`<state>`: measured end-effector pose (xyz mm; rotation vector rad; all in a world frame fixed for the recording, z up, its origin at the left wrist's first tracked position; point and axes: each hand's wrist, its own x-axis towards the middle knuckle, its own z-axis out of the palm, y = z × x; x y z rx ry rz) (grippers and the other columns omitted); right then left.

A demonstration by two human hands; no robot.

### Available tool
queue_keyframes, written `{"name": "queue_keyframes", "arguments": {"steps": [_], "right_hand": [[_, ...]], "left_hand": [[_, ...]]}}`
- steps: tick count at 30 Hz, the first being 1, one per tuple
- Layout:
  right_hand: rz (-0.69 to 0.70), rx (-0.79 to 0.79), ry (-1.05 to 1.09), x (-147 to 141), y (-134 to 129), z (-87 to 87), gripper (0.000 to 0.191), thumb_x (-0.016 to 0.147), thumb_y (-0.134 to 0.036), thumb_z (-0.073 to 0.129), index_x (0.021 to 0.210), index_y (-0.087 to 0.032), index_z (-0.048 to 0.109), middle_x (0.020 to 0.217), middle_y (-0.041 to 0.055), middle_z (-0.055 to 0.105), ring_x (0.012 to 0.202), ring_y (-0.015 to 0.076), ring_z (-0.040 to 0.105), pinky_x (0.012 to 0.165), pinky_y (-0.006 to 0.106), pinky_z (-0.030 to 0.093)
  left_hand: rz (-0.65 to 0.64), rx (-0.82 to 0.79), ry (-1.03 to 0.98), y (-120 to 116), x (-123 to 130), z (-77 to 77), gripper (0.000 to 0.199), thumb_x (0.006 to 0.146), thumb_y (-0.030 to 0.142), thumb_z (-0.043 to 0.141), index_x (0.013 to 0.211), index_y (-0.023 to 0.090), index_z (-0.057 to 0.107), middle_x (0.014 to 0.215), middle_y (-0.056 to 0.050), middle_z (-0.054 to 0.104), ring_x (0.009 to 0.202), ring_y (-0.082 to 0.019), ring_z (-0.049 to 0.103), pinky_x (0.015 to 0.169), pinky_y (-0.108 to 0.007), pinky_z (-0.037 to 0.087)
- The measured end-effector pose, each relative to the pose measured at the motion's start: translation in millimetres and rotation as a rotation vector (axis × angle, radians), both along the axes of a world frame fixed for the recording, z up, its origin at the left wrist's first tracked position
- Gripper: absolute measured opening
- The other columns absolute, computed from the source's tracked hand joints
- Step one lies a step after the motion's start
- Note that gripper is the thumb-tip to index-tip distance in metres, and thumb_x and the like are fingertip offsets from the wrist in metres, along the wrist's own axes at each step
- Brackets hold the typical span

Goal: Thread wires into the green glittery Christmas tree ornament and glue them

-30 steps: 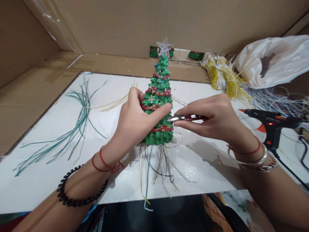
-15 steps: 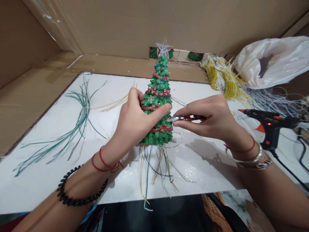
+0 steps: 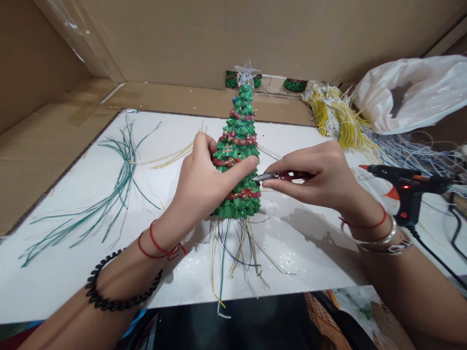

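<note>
A small green Christmas tree [image 3: 242, 127] with red garlands and glitter stands upright, a clear star [image 3: 247, 74] on its top. My left hand [image 3: 207, 172] is wrapped round its lower left side, thumb across the front. Between the thumb and fingers of my right hand [image 3: 310, 170] is a small metal-tipped tool [image 3: 280, 176] with dark red handles, its tip at the tree's right side. Thin yellow, green and white wires [image 3: 237, 253] spread from under the tree's base towards the near table edge.
Loose green wires [image 3: 124, 180] lie on the white board [image 3: 73, 160] at left. At right are a glue gun [image 3: 408, 187] with a lit red light, yellow wire bundles [image 3: 337, 116], bluish-white wires [image 3: 412, 153] and a white plastic bag [image 3: 412, 92]. Cardboard walls [image 3: 175, 39] rise behind.
The tree has shifted very slightly left at its top. The tool's tip has turned a little and sits slightly higher at the tree's right side. My left hand has hardly moved.
</note>
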<state>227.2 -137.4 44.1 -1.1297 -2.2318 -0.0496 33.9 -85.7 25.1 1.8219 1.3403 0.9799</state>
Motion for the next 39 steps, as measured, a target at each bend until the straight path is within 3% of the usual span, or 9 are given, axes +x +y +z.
{"name": "queue_keyframes", "arguments": {"steps": [27, 39], "right_hand": [[0.000, 0.033, -0.093, -0.9, -4.1, 2.2, 0.013, 0.084, -0.031, 0.065, 0.078, -0.021, 0.071, 0.060, -0.0021, 0.066, 0.048, 0.0085, 0.054, 0.047, 0.023, 0.039], [0.040, -0.017, 0.010, -2.2, -0.6, 0.0, 0.010, 0.080, -0.028, 0.070, 0.077, -0.018, 0.070, 0.057, -0.0026, 0.065, 0.045, 0.0077, 0.052, 0.045, 0.022, 0.039]], "left_hand": [[0.027, 0.005, 0.046, -3.1, 0.5, 3.2, 0.050, 0.064, 0.056, 0.071, 0.080, 0.024, 0.036, 0.078, 0.001, 0.051, 0.071, -0.018, 0.051, 0.062, -0.034, 0.037], [0.010, -0.003, 0.013, -3.1, 1.0, 2.0, 0.049, 0.065, 0.055, 0.071, 0.081, 0.023, 0.037, 0.077, 0.002, 0.049, 0.069, -0.016, 0.049, 0.062, -0.034, 0.037]]}}
